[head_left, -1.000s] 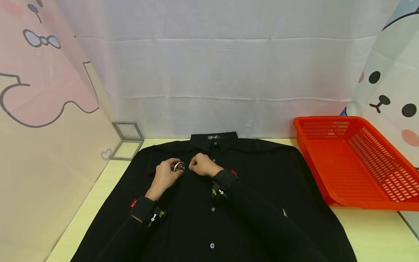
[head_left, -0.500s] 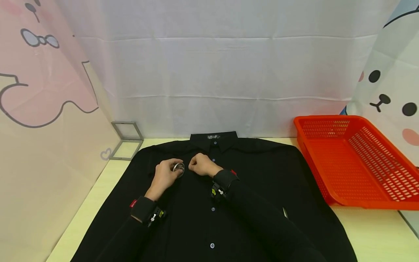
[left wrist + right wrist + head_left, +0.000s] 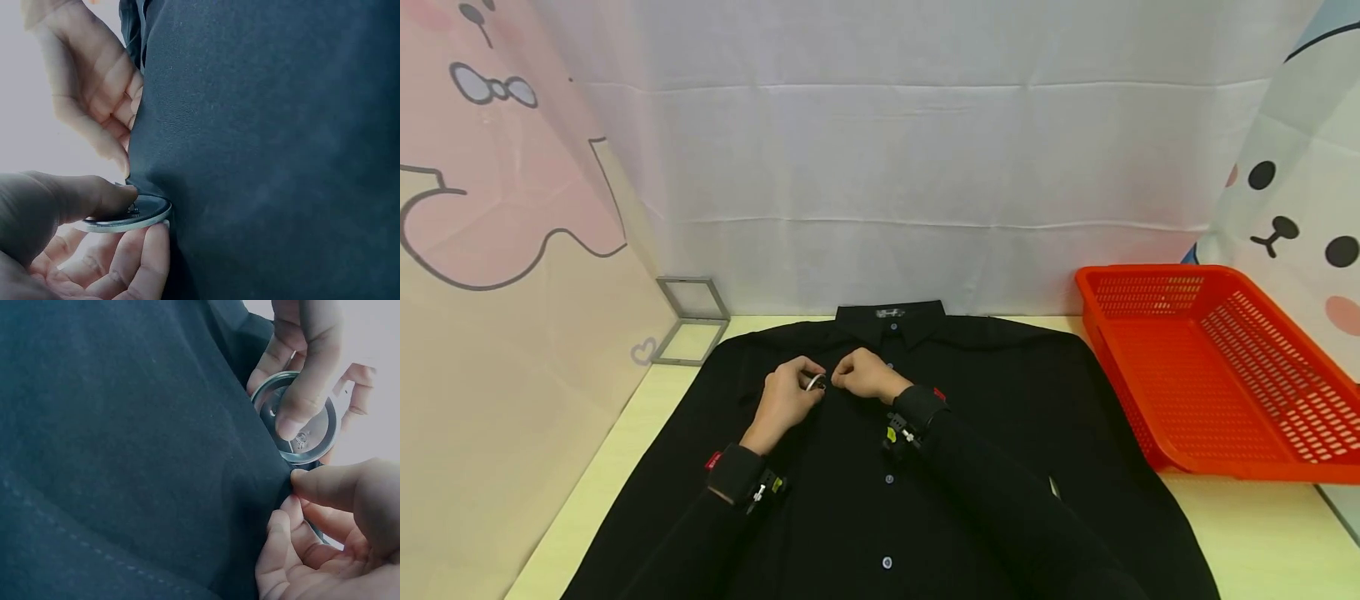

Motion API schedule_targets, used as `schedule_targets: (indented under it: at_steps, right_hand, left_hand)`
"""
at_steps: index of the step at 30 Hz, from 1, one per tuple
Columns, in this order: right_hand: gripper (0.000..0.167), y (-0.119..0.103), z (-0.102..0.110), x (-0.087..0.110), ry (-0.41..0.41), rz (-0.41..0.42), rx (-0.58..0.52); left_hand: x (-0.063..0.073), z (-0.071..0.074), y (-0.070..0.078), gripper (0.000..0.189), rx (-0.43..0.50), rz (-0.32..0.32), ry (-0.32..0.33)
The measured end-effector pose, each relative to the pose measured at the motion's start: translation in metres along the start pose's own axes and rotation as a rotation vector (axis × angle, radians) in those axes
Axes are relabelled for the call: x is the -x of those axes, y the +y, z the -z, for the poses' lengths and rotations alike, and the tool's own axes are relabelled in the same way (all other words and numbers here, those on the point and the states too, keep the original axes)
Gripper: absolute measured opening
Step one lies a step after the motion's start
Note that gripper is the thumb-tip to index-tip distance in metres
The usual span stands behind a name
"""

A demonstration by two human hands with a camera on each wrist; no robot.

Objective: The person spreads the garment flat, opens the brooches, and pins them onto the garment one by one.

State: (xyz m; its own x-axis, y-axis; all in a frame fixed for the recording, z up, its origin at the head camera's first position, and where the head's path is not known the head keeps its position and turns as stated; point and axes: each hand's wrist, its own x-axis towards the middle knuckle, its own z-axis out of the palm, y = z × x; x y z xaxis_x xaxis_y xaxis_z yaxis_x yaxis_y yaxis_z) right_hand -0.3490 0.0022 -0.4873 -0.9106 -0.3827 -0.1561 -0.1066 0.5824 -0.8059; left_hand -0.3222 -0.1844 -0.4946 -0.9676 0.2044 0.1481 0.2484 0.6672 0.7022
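A black button-up shirt [image 3: 985, 400] lies spread out with its collar at the far side. My left hand [image 3: 784, 393] pinches a round pin-back badge [image 3: 317, 432] between thumb and fingers, over the upper chest. The badge's metal back and its pin show in the right wrist view, partly under the thumb. Close beside it, my right hand [image 3: 863, 375] pinches a fold of the shirt's black cloth [image 3: 125, 437] between thumb and fingertips. In the left wrist view, the badge [image 3: 155, 207] is nearly edge-on, its rim right at the cloth's edge.
A red plastic basket [image 3: 1172, 467] stands on the pale table [image 3: 1240, 533] to the right. At the back left, a grey hinged frame [image 3: 691, 320] stands by the wall. A white curtain [image 3: 925, 167] closes off the back.
My left hand has shifted slightly to the right and turned the badge from face-on toward edge-on in the head view. My right hand keeps its pinch in nearly the same spot.
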Motion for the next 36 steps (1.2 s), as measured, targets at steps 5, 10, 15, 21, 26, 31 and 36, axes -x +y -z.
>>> schedule_targets:
  at_steps: [5,10,15,21,26,31,36]
  right_hand:
    - [0.020,0.000,0.000,0.000,-0.020,0.004,-0.020]
    - [0.020,-0.001,-0.002,-0.001,-0.022,0.017,-0.008]
    - [0.017,-0.008,-0.009,0.001,0.045,0.017,0.099]
    - [0.011,-0.018,-0.021,0.002,0.139,-0.023,0.252]
    - [0.008,-0.021,-0.021,0.003,0.163,-0.065,0.302]
    - [0.021,-0.021,-0.019,0.004,0.146,-0.071,0.282]
    - [0.025,-0.019,-0.015,0.005,0.117,-0.022,0.191]
  left_hand:
    - [0.000,0.000,0.001,0.023,-0.007,0.011,0.012]
    - [0.000,0.001,0.002,0.023,-0.021,0.023,0.019]
    - [0.000,0.004,0.001,0.022,-0.027,0.031,0.004]
    - [-0.002,0.009,0.001,0.023,-0.038,0.053,-0.021]
    - [-0.002,0.011,0.003,0.023,-0.036,0.060,-0.028]
    - [-0.001,0.009,0.004,0.023,-0.040,0.043,-0.034]
    - [-0.001,0.004,0.006,0.022,-0.029,0.023,-0.017]
